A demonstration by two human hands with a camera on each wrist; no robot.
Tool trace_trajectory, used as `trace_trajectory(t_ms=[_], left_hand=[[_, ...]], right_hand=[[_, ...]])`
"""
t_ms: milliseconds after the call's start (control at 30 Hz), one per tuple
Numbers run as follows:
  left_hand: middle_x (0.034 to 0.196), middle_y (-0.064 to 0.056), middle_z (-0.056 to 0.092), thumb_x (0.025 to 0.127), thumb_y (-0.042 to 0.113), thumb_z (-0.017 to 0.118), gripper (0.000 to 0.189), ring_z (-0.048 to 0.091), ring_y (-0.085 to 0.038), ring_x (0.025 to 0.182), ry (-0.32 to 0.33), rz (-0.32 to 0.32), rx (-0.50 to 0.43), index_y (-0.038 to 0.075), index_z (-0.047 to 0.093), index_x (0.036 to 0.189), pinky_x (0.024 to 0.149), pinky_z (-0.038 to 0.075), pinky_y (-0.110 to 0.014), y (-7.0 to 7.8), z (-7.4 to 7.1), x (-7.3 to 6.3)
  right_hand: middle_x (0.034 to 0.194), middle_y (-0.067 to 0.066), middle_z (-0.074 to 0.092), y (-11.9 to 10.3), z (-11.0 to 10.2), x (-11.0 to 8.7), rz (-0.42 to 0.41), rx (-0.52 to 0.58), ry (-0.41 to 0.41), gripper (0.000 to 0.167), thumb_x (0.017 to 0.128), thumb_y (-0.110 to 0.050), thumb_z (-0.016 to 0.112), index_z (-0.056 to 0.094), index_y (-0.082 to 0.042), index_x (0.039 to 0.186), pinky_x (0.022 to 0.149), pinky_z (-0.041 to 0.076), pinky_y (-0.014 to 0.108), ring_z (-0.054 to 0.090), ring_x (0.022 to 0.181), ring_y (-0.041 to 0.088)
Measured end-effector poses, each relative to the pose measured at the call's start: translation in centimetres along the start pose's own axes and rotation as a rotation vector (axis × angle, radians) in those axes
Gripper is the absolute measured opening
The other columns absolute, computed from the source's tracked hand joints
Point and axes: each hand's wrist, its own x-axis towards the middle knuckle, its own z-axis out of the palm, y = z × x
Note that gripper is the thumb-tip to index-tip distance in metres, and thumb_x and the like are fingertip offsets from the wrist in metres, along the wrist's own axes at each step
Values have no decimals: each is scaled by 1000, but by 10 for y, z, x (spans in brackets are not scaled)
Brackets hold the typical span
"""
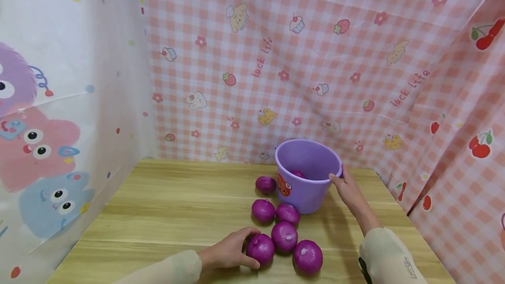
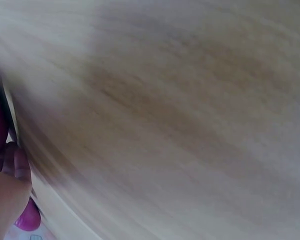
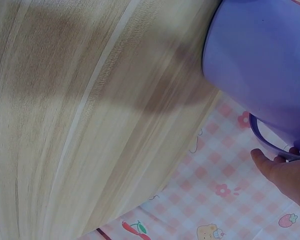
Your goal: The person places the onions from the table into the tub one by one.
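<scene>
My left hand curls round a red onion near the table's front, thumb on the near side and fingers on the far side. In the left wrist view, part of this hand shows at the left edge. My right hand holds the purple bucket at the right of its rim. The right wrist view shows its fingers at the bucket's handle. Inside the bucket, part of a red onion is visible; the rest of the inside is hidden.
Several more red onions lie between the left hand and the bucket, among them one in the middle, one at the front right and one beside the bucket. Patterned cloth hangs behind the wooden table and at both sides.
</scene>
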Motion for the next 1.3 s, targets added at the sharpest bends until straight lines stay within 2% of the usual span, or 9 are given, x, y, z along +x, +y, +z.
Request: trace_trajectory(t_ms=[133, 400, 500, 767, 1167, 1300], left_hand=[[121, 1, 59, 75, 24, 88, 72, 57, -15, 111, 8, 0, 2, 6, 52, 135, 99, 46, -35, 0, -2, 0], [116, 1, 58, 76, 17, 86, 65, 59, -19, 105, 12, -18, -88, 12, 54, 132, 90, 49, -30, 3, -8, 1], [116, 0, 58, 77, 17, 86, 64, 59, -21, 106, 18, -15, -80, 12, 54, 131, 90, 50, -29, 6, -14, 4], [120, -10, 55, 76, 13, 86, 75, 57, -25, 109, 60, 26, -87, -1, 47, 138, 88, 53, -26, 13, -30, 15], [128, -12, 55, 78, 21, 85, 76, 56, -26, 113, 140, 7, -63, 2, 47, 141, 89, 54, -34, 32, -50, 27], [128, -12, 55, 79, 22, 84, 72, 56, -25, 113, 171, 31, -52, 3, 49, 140, 89, 54, -33, 38, -58, 34]], right_hand=[[158, 34, 11, -1, 1, 1, -2, -8, -3, 74, 106, -19, 44, -6, 5, 154, 120, 4, 53, 6, 148, 42], [157, 34, 13, -1, 1, 0, -3, 7, 3, 72, 106, -18, 44, -4, 6, 154, 120, 4, 52, 8, 148, 41], [158, 33, 9, -1, 0, 0, 8, -1, 6, 73, 106, -19, 44, -5, 5, 154, 120, 3, 53, 6, 148, 42], [159, 32, 7, -1, -1, 0, 20, -3, 10, 74, 105, -21, 45, -5, 4, 155, 120, 3, 52, 4, 148, 41], [160, 31, 1, -1, 0, 1, 39, -13, 11, 74, 106, -21, 45, -5, 3, 155, 120, 1, 53, 1, 148, 42], [159, 32, 2, -1, 0, 1, 34, -8, 13, 74, 106, -19, 44, -6, 4, 154, 120, 1, 52, 1, 148, 41]])
